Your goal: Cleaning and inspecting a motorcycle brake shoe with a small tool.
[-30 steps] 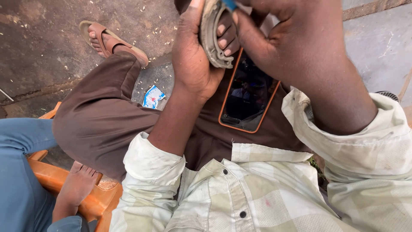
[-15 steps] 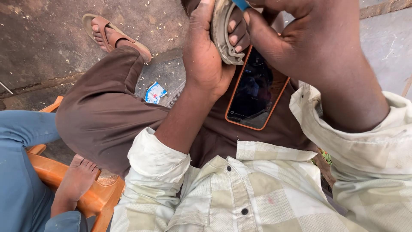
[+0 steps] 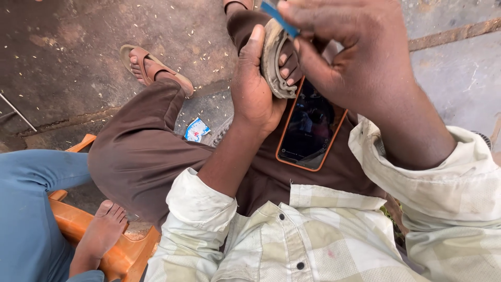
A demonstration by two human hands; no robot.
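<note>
Gripped a worn grey sandal (image 3: 272, 62) in left hand (image 3: 255, 89), fingers (image 3: 288, 65) curled through it; pinched a blue tool (image 3: 279, 16) in right hand (image 3: 355, 57) just above those fingers; phone (image 3: 309, 130) below.

The worn grey shoe sole (image 3: 272, 62) looks like rough, dusty rubber. The orange-edged phone (image 3: 309, 129) has a glossy black glass screen, and the pale checked shirt (image 3: 313, 240) is soft matt cloth. The orange chair (image 3: 122, 256) looks like smooth plastic.

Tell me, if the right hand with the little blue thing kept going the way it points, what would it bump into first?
Probably the worn grey sole that the left hand holds up. The right hand points its blue tool left and slightly down toward the sole's edge; depth is unclear, but they look almost touching.
</note>
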